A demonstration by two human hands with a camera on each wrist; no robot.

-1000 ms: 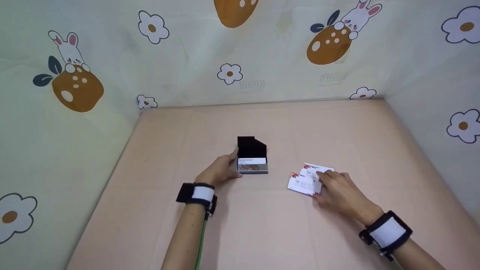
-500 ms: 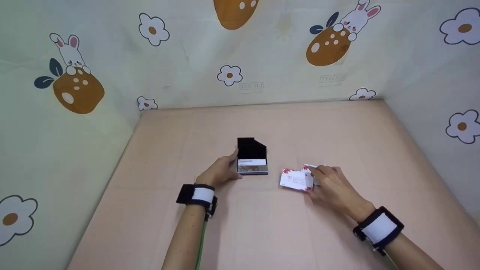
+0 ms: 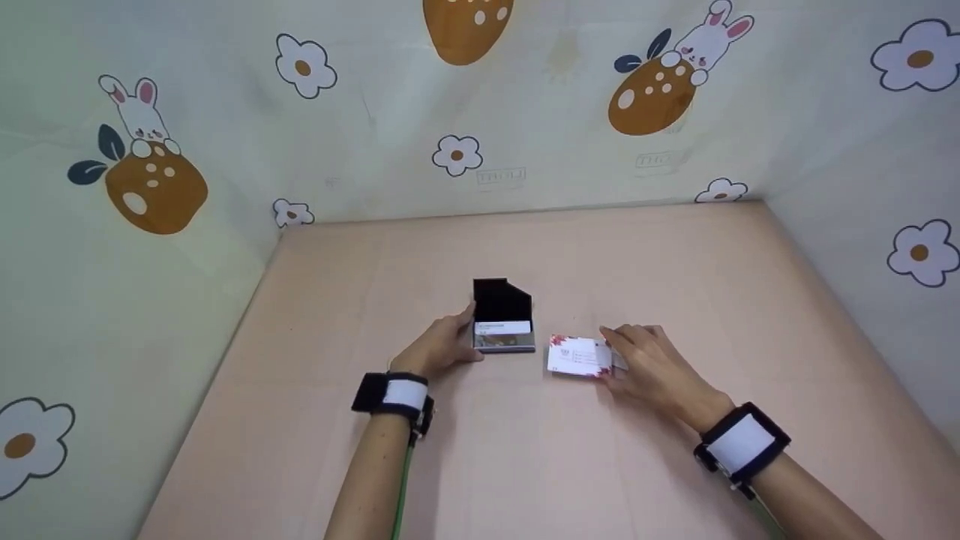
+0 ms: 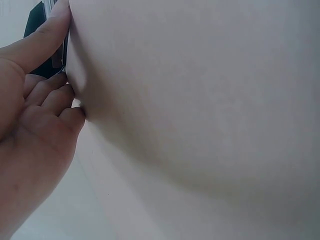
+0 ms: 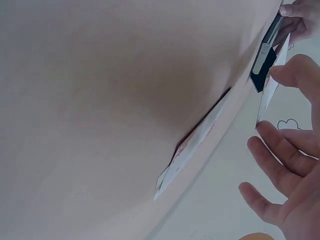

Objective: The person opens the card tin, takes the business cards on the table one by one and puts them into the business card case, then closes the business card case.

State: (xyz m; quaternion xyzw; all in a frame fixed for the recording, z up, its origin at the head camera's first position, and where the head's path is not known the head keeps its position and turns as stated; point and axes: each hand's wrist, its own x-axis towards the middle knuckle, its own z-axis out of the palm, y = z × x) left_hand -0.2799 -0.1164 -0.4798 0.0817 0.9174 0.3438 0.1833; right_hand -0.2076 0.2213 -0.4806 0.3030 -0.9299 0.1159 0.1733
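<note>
A business card case [image 3: 504,341], its black lid flipped up, lies on the table with white cards inside. My left hand [image 3: 435,346] grips its left side between thumb and fingers; the left wrist view shows the thumb and curled fingers at the edge of the case. To the right, my right hand [image 3: 660,371] pinches a white business card [image 3: 579,356] with red floral corners, just beside the case. In the right wrist view, that held card [image 5: 268,97] is off the surface. Below it, white cards [image 5: 200,137] lie on the table, mostly hidden by the hand in the head view.
The table [image 3: 517,450] has a plain pinkish cover. A pale sheet [image 3: 375,150] printed with rabbits and flowers walls it at the back and both sides. A green cable [image 3: 402,487] runs along the left forearm.
My right hand has moved left with the business card, bringing it closer to the case. My left hand stays on the case.
</note>
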